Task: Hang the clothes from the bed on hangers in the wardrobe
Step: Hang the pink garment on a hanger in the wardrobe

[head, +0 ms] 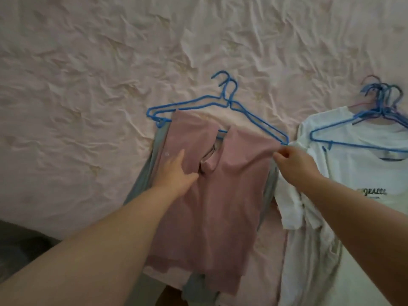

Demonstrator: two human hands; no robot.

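Under my hands on the bed (88,74), a pink top (212,184) is lying flat over a grey garment (143,173), neck end pointing away from me and hem toward me. Two blue hangers (220,104) are sitting stacked at the neck end, their long bars running left to right, across the line of the top, hooks pointing away. My left hand (176,171) is resting on the left half of the top with fingers straight and spread — pressing the cloth down, gripping nothing. My right hand (293,160) is pinching the top's right shoulder corner, just where the hanger's right tip is poking out, so this hand is the nearer one to that end. I am judging that the shoulder is being seated over the tip; the pull needs to go rightward along the bar. Beside my right forearm a white T-shirt (344,177) is lying with more hangers (379,107) on its collar — not yet in the wardrobe, which is out of view.
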